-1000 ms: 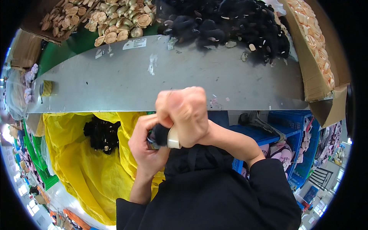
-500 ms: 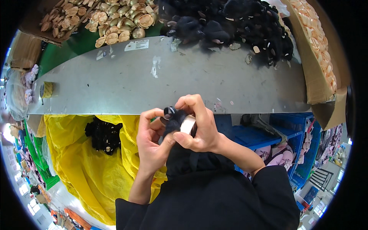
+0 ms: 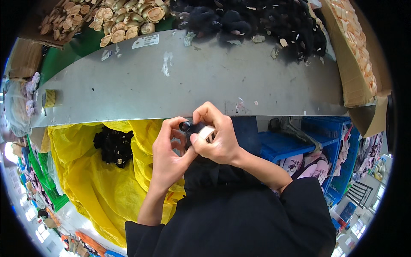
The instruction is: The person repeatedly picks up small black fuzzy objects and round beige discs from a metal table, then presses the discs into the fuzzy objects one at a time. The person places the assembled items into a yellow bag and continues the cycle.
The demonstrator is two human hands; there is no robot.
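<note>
Just off the table's near edge, my two hands hold a small black plush piece (image 3: 196,128) between them. My left hand (image 3: 169,156) is closed, its fingers curled round the dark, shiny round end of the plush and its thumb underneath. My right hand (image 3: 219,139) pinches the other end, where a cream plastic part (image 3: 207,132) with dark slots shows against the black plush. The thumb of my right hand lies on that cream part. How the part joins the plush is hidden by my fingers.
A grey table (image 3: 137,85) bears black plush pieces (image 3: 257,25) and cream-gold plastic shells (image 3: 128,19). A carton of cream parts (image 3: 353,38) stands right, a tape roll (image 3: 49,98) left. Below are a yellow bag (image 3: 94,188) with black pieces and blue crates (image 3: 278,147).
The plush has turned in my fingers, so the cream part now shows dark slots rather than a smooth side. Both hands have shifted slightly up in the view.
</note>
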